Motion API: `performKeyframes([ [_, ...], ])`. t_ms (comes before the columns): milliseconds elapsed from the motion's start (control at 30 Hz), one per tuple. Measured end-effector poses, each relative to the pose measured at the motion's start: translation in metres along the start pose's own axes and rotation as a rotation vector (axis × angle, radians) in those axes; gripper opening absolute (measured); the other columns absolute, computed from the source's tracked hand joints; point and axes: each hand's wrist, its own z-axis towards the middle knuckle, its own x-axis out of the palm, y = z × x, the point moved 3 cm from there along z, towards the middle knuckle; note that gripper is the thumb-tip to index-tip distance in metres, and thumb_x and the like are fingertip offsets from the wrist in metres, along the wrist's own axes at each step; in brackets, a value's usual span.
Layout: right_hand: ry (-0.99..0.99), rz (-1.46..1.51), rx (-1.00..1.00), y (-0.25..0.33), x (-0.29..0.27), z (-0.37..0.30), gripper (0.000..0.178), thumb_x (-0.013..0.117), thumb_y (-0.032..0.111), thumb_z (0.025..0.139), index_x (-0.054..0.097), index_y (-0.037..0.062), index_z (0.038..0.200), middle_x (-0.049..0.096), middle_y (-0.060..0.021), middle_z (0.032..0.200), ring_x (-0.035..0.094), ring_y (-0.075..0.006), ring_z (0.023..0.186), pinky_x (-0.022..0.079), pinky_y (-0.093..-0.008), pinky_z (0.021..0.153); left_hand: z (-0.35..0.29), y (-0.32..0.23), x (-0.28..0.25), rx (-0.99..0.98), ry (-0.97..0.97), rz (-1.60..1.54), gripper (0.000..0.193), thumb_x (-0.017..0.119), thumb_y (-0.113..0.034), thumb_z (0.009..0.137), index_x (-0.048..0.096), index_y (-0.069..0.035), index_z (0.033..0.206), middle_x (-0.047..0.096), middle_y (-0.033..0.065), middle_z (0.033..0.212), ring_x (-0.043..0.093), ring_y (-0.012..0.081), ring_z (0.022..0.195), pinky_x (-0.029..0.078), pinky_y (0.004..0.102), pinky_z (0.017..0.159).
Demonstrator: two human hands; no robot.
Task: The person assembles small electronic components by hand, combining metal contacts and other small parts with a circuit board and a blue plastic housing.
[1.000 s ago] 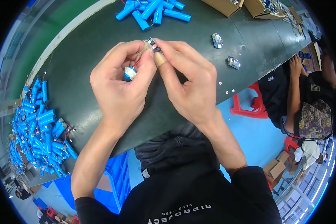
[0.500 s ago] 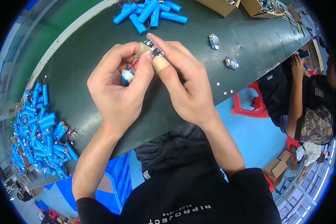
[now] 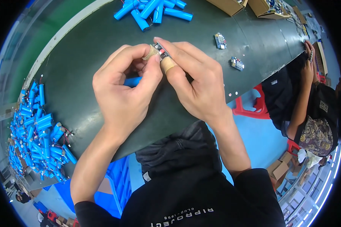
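Observation:
Above the middle of the table, a small circuit board (image 3: 161, 50) with a red part on it sits between my two hands. My right hand (image 3: 197, 77) pinches the board's edge between thumb and forefinger. The thumb and forefinger of my left hand (image 3: 125, 83) close at the board's near side; whatever tiny piece they pinch there is hidden. A blue cylindrical battery (image 3: 132, 81) lies in the curl of my left hand, partly covered by the fingers. Tan finger covers wrap my left forefinger and my right thumb.
Blue batteries with wires (image 3: 149, 11) lie beyond my hands. A large heap of them (image 3: 38, 136) covers the table's left end. Two circuit boards (image 3: 220, 41) rest to the right, near cardboard boxes (image 3: 231, 5). A co-worker's arm (image 3: 306, 83) reaches in at the far right.
Both hands have shifted slightly right with the board. The battery in my left hand has turned, its white end and red wire now out of sight.

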Motion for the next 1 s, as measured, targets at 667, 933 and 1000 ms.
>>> performKeyframes([
  [667, -0.077, -0.044, -0.050, -0.0059, 0.0035, -0.0013, 0.030, 0.057, -0.003, 0.084, 0.065, -0.0050, 0.113, 0.068, -0.0151, 0.092, 0.065, -0.0208, 0.073, 0.051, -0.0273, 0.066, -0.0032, -0.0018, 0.0042, -0.101, -0.055, 0.025, 0.013, 0.068, 0.004, 0.085, 0.065, 0.009, 0.096, 0.067, 0.0071, 0.085, 0.064, 0.0074, 0.074, 0.053, 0.0196, 0.066],
  [933, -0.070, -0.031, -0.044, -0.0042, 0.0061, -0.0008, 0.029, 0.059, -0.001, 0.084, 0.065, -0.0051, 0.113, 0.067, -0.0147, 0.090, 0.065, -0.0221, 0.072, 0.051, -0.0290, 0.066, -0.0056, -0.0015, 0.0075, -0.172, -0.083, -0.035, 0.014, 0.067, 0.003, 0.086, 0.064, 0.009, 0.098, 0.067, 0.0075, 0.084, 0.065, 0.0083, 0.071, 0.053, 0.0197, 0.065],
  [1000, -0.064, -0.038, -0.046, -0.0036, 0.0059, -0.0004, 0.029, 0.059, -0.001, 0.084, 0.065, -0.0050, 0.113, 0.067, -0.0145, 0.090, 0.064, -0.0229, 0.072, 0.051, -0.0294, 0.066, -0.0067, -0.0001, 0.0075, -0.140, -0.066, -0.026, 0.016, 0.063, -0.004, 0.093, 0.064, 0.007, 0.105, 0.066, 0.0043, 0.084, 0.060, 0.0059, 0.067, 0.048, 0.0179, 0.057],
])
